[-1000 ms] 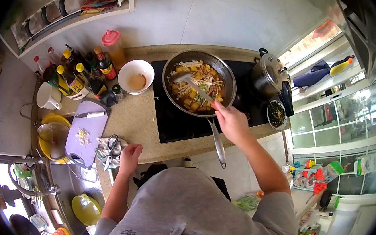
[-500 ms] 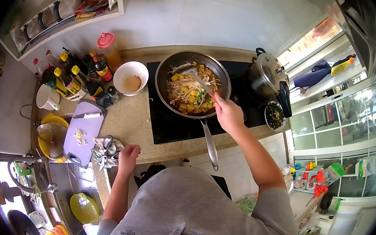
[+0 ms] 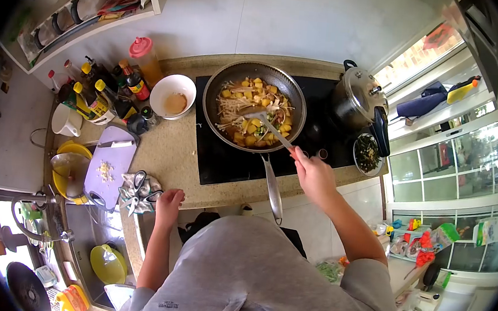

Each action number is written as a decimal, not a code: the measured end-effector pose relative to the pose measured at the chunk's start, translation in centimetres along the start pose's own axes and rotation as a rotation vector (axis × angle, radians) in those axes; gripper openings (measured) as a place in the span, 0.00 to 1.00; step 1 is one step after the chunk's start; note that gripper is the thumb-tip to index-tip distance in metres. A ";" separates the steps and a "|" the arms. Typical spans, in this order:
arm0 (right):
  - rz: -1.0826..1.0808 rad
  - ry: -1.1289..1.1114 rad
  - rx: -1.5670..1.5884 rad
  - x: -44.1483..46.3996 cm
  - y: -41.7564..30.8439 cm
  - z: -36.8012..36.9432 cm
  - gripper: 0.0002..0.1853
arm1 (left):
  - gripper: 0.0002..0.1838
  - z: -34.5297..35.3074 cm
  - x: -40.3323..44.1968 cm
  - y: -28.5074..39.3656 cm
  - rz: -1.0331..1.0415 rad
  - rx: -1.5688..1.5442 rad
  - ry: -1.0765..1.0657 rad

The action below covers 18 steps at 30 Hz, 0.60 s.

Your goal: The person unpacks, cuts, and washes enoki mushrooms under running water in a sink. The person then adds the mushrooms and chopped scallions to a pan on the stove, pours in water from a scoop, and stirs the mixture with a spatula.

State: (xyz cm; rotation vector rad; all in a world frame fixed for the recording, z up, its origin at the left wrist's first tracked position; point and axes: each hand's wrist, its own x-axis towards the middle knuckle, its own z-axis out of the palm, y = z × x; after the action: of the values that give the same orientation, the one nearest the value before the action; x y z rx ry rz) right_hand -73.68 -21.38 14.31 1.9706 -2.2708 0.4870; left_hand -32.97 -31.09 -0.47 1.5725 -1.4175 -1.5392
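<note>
My right hand grips the red handle of a spatula, whose grey blade rests among the food in a deep frying pan. The food is yellow chunks, thin pale enoki-like mushrooms and bits of green in brown sauce. Steel-coloured, the pan's handle points towards my body. By the counter's front edge hovers my left hand, its fingers loosely curled with nothing seen in them. Beside it, dark-handled scissors lie on a crumpled cloth.
A pressure cooker and a plate of dark greens stand right of the pan on the black cooktop. To the left are a white bowl, several bottles, and a purple cutting board with a knife and chopped pieces.
My right hand has moved right and towards my body, drawing the spatula lower in the pan. The mushrooms and chunks have shifted. My left hand has barely moved.
</note>
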 end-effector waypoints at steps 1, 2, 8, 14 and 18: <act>0.000 -0.001 0.004 0.1 0.0 -0.4 0.19 | 0.13 0.2 0.0 0.3 0.028 0.010 -0.014; -0.027 0.004 0.008 0.1 0.0 -0.8 0.19 | 0.13 0.1 -0.2 0.3 0.026 0.015 -0.012; -0.016 -0.055 -0.059 0.8 -0.8 -0.7 0.19 | 0.14 0.7 0.2 -0.1 -0.004 -0.045 0.000; -0.036 0.052 0.023 2.7 -0.2 -2.9 0.20 | 0.14 1.0 -0.3 1.2 -0.008 -0.097 -0.010; -0.218 -0.004 0.019 3.1 -2.4 -6.0 0.21 | 0.14 0.6 -0.6 0.5 -0.043 -0.046 0.032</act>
State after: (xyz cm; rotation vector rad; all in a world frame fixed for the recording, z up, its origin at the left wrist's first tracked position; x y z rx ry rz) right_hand -72.62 -22.79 21.27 2.1954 -2.0263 0.4833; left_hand -33.59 -30.57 0.07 1.6030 -1.3291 -1.5533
